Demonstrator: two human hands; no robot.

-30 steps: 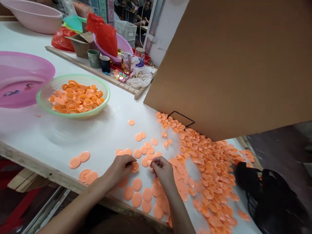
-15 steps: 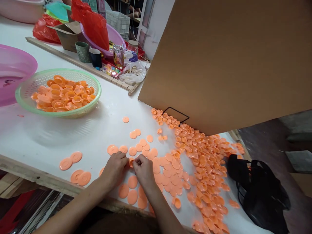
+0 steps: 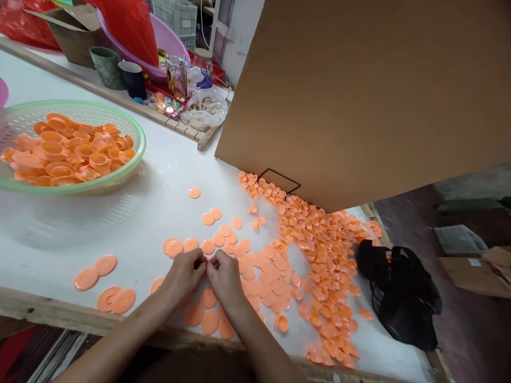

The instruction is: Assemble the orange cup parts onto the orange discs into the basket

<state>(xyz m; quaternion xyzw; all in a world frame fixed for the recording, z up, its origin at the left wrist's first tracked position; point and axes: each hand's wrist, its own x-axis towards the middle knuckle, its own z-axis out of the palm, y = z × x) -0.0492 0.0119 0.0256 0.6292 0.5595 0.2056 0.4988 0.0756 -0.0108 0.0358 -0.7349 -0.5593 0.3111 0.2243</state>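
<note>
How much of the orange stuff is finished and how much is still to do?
Done, it seems: the green basket holds a heap of put-together orange cups. In hand: the left hand and right hand meet fingertip to fingertip over a small orange piece that is mostly hidden. Left: many flat discs near the hands and a long heap of small caps along the cardboard sheet. Probably far more remains than is done.

Green basket (image 3: 133,159) left on white tabletop (image 3: 159,175); big cardboard sheet (image 3: 359,96) right; black bag (image 3: 403,298) at edge; cups (image 3: 120,74), purple basin (image 3: 170,45) behind.
</note>
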